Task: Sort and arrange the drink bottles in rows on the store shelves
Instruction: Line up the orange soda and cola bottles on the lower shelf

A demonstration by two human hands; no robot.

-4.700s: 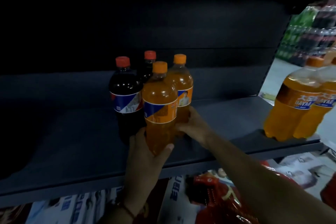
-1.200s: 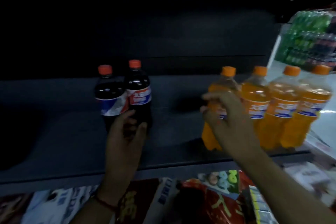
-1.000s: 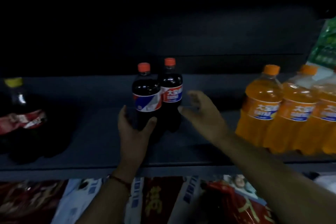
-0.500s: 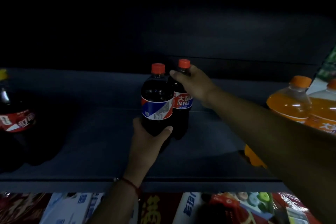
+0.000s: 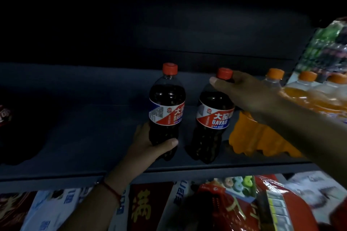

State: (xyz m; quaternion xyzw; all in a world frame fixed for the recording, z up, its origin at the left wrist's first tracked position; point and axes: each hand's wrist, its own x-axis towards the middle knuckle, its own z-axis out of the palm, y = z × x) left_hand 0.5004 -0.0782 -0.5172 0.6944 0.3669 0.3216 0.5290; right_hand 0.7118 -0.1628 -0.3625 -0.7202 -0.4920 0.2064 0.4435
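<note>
While gripped singly, two cola bottles [image 5: 167, 107]; three orange bottles [image 5: 274, 110].

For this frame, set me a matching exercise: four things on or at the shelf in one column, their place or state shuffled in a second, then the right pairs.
Things
1. left cola bottle
2. right cola bottle
3. orange soda bottles
4. red thread bracelet

Places or states
A. standing at the right end of the shelf
B. gripped near its base by the left hand
C. on the left wrist
D. held at its neck by the right hand

Pairs: 1-B, 2-D, 3-A, 4-C
</note>
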